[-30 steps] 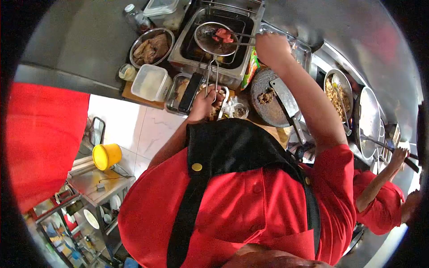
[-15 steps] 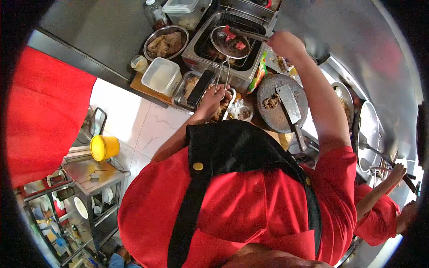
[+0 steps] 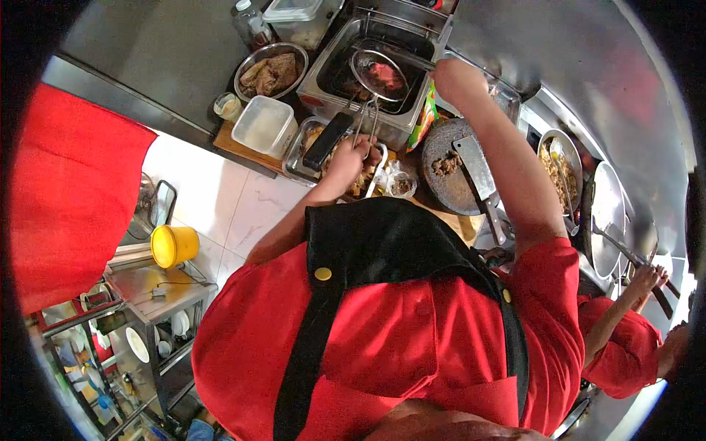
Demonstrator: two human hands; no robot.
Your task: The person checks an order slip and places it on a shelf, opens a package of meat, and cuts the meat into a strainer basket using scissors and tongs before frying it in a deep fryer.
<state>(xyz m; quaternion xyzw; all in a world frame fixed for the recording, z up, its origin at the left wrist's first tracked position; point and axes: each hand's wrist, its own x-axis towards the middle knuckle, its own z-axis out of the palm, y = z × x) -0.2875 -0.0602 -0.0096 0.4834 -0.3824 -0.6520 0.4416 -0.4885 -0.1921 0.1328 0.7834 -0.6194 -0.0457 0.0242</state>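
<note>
Holds a round wire strainer (image 3: 365, 72) by its handle in the left hand (image 3: 357, 151), closed around the wire just right of a black grip (image 3: 328, 141). Grips what look like metal tongs (image 3: 409, 58) in the right hand (image 3: 462, 82), shut around their right end, and reaches left with them across the far side of the strainer. Has red pieces (image 3: 384, 75) in the mesh, above the opening of a steel fryer (image 3: 316, 93). Cannot tell, from this angle, of any contact between mesh and the dark contents below, nor of anything pinched at the tips of the tongs. Judging by the layout, seems partway through rather than finished: red pieces gathered in the strainer but not tipped out, neither tool laid down. To the right, a round chopping board (image 3: 443, 194), bearing a small chopped-looking heap (image 3: 445, 163) and a cleaver (image 3: 475, 163), out of hand and seemingly done with for now. To the far left, large brown pieces of meat (image 3: 271, 75) in a metal bowl (image 3: 240, 87), apparently untouched; nearer, a plastic box (image 3: 259, 126) and, beneath the black grip, a metal tray (image 3: 291, 163) of food.
</note>
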